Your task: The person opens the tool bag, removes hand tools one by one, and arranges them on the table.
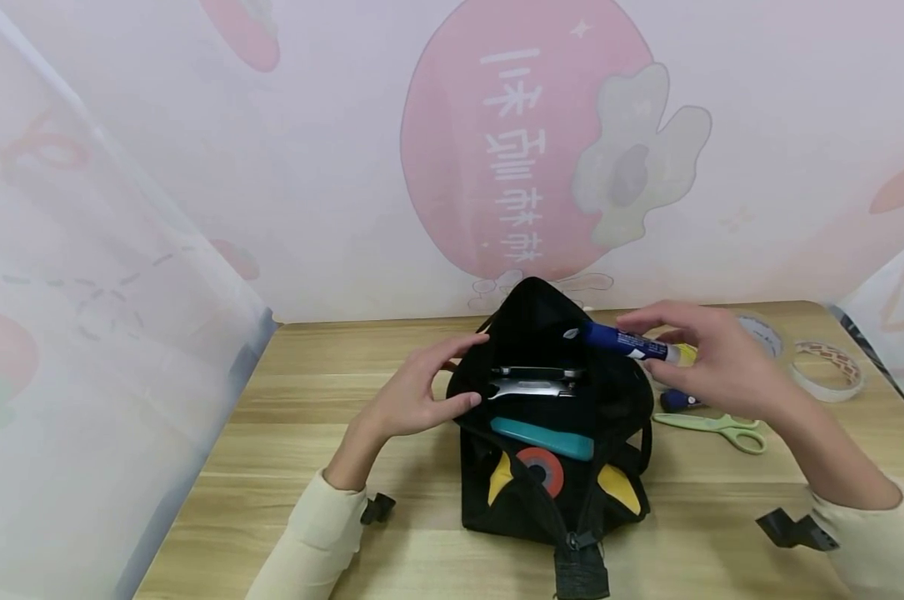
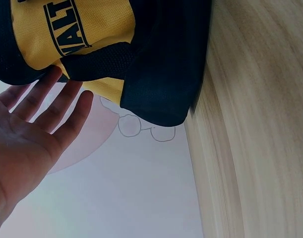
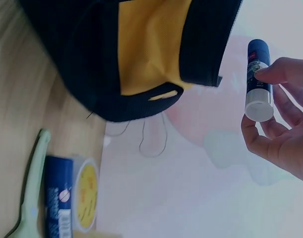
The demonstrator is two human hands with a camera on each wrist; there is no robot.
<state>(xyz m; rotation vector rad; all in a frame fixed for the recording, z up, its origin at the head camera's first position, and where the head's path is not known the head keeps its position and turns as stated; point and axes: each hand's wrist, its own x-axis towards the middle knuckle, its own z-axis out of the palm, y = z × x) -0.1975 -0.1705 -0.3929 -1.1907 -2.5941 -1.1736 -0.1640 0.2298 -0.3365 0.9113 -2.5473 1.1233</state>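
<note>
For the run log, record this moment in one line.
left hand: touches black bag | right hand: holds glue stick above bag | on table: green scissors, tape roll

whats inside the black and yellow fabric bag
Inside the black-and-yellow fabric bag: a silver metal tool, a long teal object, a round orange-and-grey object. Anything beneath them is covered.

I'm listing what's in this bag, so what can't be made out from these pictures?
- Depths of the black bag, head view: hidden by shadow and its contents.
- Held blue tube, right wrist view: label partly covered by the right hand.
- Green scissors, right wrist view: cut off by the bottom edge.
</note>
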